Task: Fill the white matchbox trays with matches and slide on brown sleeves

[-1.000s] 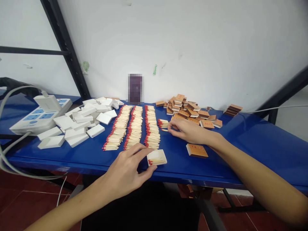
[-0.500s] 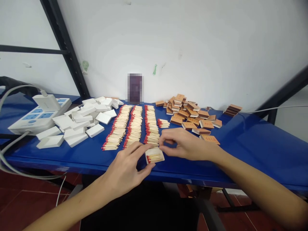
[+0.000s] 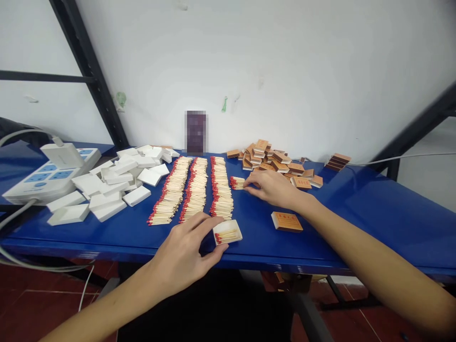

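My left hand (image 3: pixel 188 244) grips a small white matchbox tray (image 3: pixel 237 224) by its two long sides, thumb at the near side and fingers at the far side. Several red-tipped matches (image 3: pixel 227 236) lie in the tray, along its near side. My right hand (image 3: pixel 272 187) is farther back, its thumb and fingertips pinched at the bare stick ends of a small bunch of matches (image 3: pixel 236 182). Three long rows of matches, a left row (image 3: pixel 171 190), a middle row (image 3: pixel 195 190) and a right row (image 3: pixel 221 190), lie beyond the tray, heads to the left.
White trays (image 3: pixel 117 178) are heaped at the left, beside a power strip (image 3: pixel 53 175). Brown matchboxes (image 3: pixel 261 147) pile up at the back right; one matchbox (image 3: pixel 287 222) lies under my right forearm. A pixelated dark rectangle (image 3: pixel 196 133) stands against the wall.
My right hand has moved from beside the tray back to the small bunch of matches. My left hand still holds the tray. The view has shifted slightly.
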Tool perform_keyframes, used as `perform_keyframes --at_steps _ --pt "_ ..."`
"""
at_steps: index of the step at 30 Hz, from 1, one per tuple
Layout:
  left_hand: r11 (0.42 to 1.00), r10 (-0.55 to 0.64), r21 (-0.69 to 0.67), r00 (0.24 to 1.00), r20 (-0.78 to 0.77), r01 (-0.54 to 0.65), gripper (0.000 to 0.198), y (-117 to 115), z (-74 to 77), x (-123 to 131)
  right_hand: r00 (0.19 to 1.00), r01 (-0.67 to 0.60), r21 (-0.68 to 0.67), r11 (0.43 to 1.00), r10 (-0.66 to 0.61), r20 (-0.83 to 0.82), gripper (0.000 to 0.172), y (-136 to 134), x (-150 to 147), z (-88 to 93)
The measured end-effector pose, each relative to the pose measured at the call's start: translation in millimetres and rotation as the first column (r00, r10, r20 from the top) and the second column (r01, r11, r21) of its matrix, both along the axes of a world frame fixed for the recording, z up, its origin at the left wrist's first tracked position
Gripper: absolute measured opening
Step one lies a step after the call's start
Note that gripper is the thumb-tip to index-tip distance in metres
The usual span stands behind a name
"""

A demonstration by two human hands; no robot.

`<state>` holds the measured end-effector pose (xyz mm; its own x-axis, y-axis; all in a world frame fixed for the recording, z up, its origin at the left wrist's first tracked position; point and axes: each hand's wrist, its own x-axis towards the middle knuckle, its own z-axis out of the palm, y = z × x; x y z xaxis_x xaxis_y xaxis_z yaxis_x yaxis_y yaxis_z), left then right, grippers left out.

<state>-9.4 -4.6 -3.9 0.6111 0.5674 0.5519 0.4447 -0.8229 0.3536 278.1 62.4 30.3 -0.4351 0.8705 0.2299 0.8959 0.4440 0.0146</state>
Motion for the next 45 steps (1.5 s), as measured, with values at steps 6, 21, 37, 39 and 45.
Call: perform_keyframes --at_steps 6,21,37,39,45 --pt "1.000 -0.002 0.005 1.000 -0.003 0.002 0.032 0 -1.5 -1 1.000 0.002 -0.049 0.999 -0.002 -0.011 0.027 2 0 -2.0" --pt "1.000 -0.013 0.006 1.000 -0.007 0.013 0.033 1 -3.5 -1 0.988 0.071 -0.122 0.990 -0.087 -0.131 0.019 -1 -6 1.0" --pt "1.000 0.008 -0.023 1.000 -0.021 -0.008 0.041 0 -1.7 0 0.931 -0.204 -0.337 0.919 0.075 -0.357 0.016 -43 -28 27.7" --pt "0.999 0.015 -0.041 0.999 -0.032 -0.016 0.040 -1 -0.9 -1 0.917 -0.293 -0.363 0.884 0.152 -0.370 0.010 -52 -41 27.5" --pt "0.999 0.024 -0.025 0.999 -0.032 -0.025 0.029 -1 -1.1 -1 0.893 -0.389 -0.375 0.841 0.245 -0.376 0.006 -57 -57 18.8"
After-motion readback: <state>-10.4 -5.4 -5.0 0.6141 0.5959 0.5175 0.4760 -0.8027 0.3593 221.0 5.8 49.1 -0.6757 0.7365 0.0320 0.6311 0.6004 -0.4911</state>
